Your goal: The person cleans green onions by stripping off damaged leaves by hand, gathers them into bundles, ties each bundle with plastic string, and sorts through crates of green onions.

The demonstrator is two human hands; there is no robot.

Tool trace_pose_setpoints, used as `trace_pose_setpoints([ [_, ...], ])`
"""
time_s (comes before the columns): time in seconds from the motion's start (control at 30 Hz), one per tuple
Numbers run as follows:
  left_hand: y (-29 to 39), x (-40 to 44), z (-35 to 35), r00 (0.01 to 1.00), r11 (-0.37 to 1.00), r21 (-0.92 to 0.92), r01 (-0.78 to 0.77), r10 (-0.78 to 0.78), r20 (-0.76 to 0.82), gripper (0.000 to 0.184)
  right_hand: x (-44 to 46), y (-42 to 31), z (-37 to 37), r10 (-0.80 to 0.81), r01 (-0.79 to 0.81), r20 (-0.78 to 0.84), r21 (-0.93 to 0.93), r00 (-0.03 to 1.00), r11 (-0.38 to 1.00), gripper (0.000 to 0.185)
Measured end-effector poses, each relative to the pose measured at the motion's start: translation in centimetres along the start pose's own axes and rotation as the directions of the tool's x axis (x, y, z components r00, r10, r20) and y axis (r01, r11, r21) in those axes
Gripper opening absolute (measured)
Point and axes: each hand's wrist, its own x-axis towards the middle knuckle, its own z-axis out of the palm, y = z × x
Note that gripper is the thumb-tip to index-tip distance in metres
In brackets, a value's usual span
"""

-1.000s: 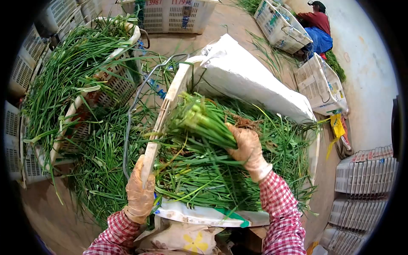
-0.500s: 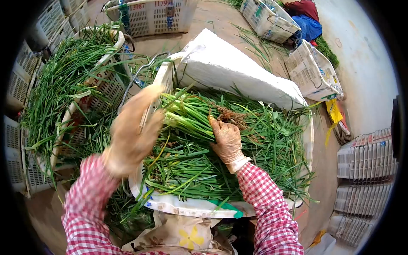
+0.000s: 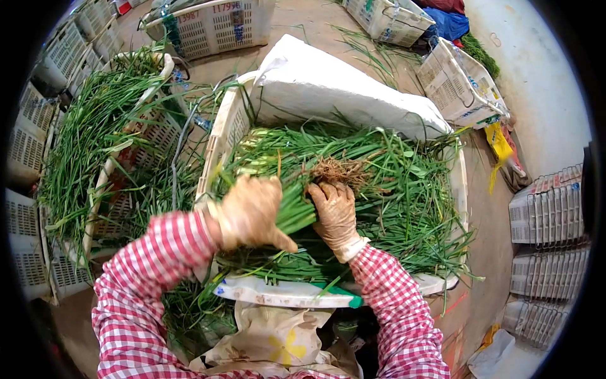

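I see left hand [image 3: 249, 210] newly at stalks [image 3: 295, 211], grip unclear, right hand [image 3: 336, 218] clutching them, floor [image 3: 315, 19] at twelve o'clock, wall [image 3: 536, 95] at two

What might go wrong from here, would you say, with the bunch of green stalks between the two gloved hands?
The bunch of long green stalks between the tan-gloved left hand and tan-gloved right hand shows no tie, so some might slip out. The brown, stringy clump by the right fingers could snag or get mixed in. Loose green stalks overhang the right side of the white plastic crate, so a knock may spill some.
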Motion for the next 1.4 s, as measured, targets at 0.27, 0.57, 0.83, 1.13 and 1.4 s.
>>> trace_pose_setpoints([
  [0.27, 2.5, 0.7, 8.7, 0.91, 0.962, 0.019, 0.272, -0.25, -0.331, 0.114, -1.6, -2.4, -5.8, 0.019, 0.026, 0.282, -0.152, 0.959, 0.988, 0.049],
  [0.57, 2.3, -0.2, 9.3, 0.895, 0.97, -0.075, 0.232, -0.243, -0.373, 0.116, 3.7, 0.4, -7.1, 0.267, -0.264, 0.249, -0.044, 0.931, 0.964, 0.093],
  [0.83, 2.2, -0.5, 9.8, 0.841, 0.981, -0.137, 0.135, -0.187, -0.507, 0.13, 5.2, 7.2, -14.7, 0.584, -0.559, 0.341, -0.178, 0.737, 0.81, 0.027],
  [1.13, 2.3, -0.8, 9.4, 0.864, 0.978, -0.138, 0.155, -0.202, -0.461, 0.121, 2.3, 8.2, -33.8, 0.328, -0.191, -0.802, 0.268, 0.499, 0.944, 0.038],
  [1.4, 3.9, -1.4, 11.3, 0.852, 0.983, -0.092, 0.161, -0.185, -0.489, 0.12, 16.8, -1.4, -25.3, 0.062, -0.09, -0.406, -0.051, 0.912, 0.995, 0.048],
])
